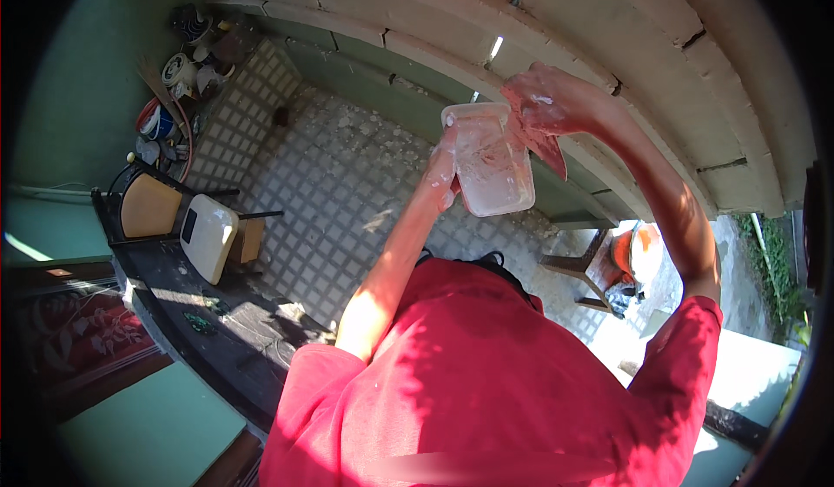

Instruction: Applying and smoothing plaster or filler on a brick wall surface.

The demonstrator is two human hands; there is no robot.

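Observation:
Both my arms are raised in front of me, in red short sleeves. My left hand grips the left side of a translucent plastic tub smeared with white paste. My right hand, also flecked with white, is at the tub's upper right edge and holds a reddish flat blade, seemingly a trowel, against the tub's right side. What is inside the tub is hard to make out.
A pale tiled floor lies below. At left stand a chair with a yellow seat and a dark bench bearing a white flat device. Clutter fills the far corner. A wooden stool with an orange item is at right.

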